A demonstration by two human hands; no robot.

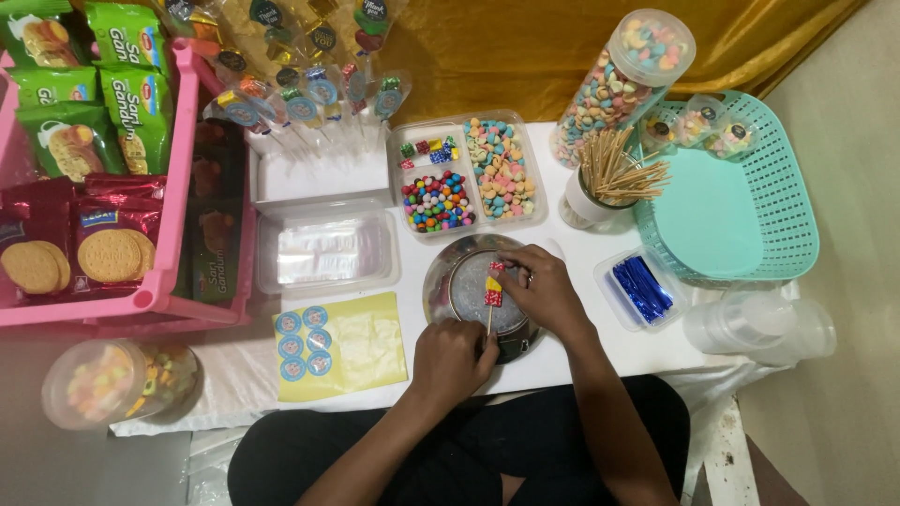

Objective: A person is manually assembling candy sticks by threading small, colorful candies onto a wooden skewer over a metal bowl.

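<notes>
- A person sits at a low white table (600,351), seen from above, with both hands over a round metal bowl (461,281) near the table's front edge.
- The left hand (452,358) is curled closed around the lower end of a thin wooden skewer (489,319), which stands over the bowl.
- The right hand (542,289) has its fingers pinched together at the top of the skewer, where small red and yellow wrapped candies (493,290) are threaded on it.
- Just behind the bowl sits a clear divided tray (469,173) holding colourful round sweets, pastel ring-shaped sweets and small wrapped cubes.
- To the right of the tray, a white cup of wooden skewers (614,178) stands beside a tall clear jar of pastel sweets (619,84).
- A teal plastic basket (750,197) fills the right side of the table, with a small clear box of blue twist ties (642,289) just in front of it.
- Left of the bowl lies a yellow sheet of round blue stickers (339,345), and behind that an empty clear plastic container (326,251).
- A pink rack of biscuit packets (84,169) stands at the far left.
</notes>
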